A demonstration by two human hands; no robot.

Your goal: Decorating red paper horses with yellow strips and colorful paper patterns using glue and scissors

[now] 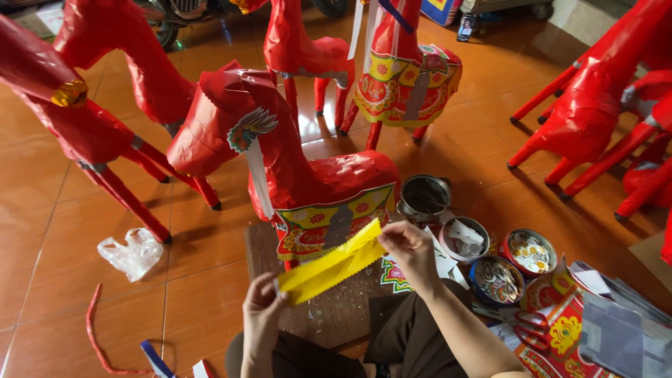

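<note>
Yellow paper strip (331, 265), zigzag-edged, is held slantwise between both hands, just in front of the red paper horse (294, 164) with its patterned saddle cloth (329, 222). Left hand (262, 302) is pinched shut on the lower end; right hand (411, 250) is closed on the upper end. Round tins (498, 278) of cutouts are seen near the right.

2 raised hands, left grip (262, 299) low, right grip (406, 245) higher, fingers pinched, forearms upward.
</note>
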